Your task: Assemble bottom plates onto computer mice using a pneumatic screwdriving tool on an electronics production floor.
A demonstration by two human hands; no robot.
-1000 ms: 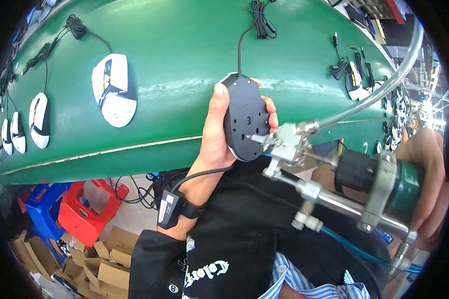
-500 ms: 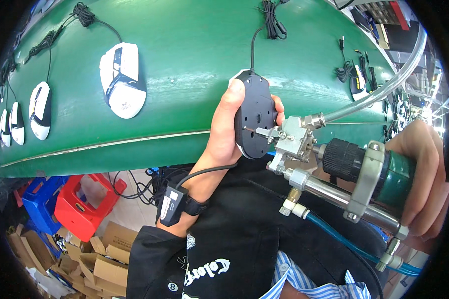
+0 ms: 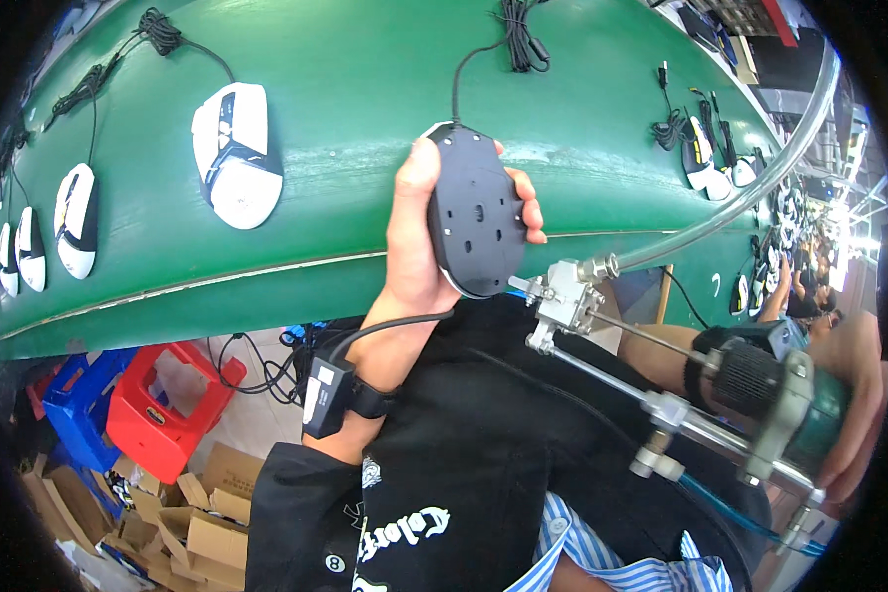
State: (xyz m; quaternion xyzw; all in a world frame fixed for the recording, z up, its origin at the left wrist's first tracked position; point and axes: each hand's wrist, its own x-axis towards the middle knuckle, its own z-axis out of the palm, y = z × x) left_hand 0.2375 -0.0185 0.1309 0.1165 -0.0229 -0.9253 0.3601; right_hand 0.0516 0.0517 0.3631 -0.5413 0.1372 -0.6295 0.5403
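Note:
My left hand [image 3: 414,237] is closed around a wired computer mouse [image 3: 479,202], turned so that its black underside with several small holes faces up. The mouse's cable runs away over the green bench to a tied bundle [image 3: 523,35]. At the right, my right hand [image 3: 849,395] wraps round the green body of a power screwdriver [image 3: 740,375]; the picture's dark rim hides part of that hand. The screwdriver's metal feed head [image 3: 565,298] points at the mouse's lower right end, with a small gap between them. A clear hose [image 3: 720,222] and a blue air tube [image 3: 715,500] join the tool.
On the green bench [image 3: 355,89] lie white-and-black mice, one large [image 3: 239,158] and several farther left. More mice [image 3: 701,163] sit at the right, with people beyond. Red [image 3: 163,409] and blue stools and cardboard boxes [image 3: 202,538] stand below left.
The screwdriver's tip has come off the mouse's underside and drawn back to the lower right. My left hand has shifted slightly left and up with the mouse.

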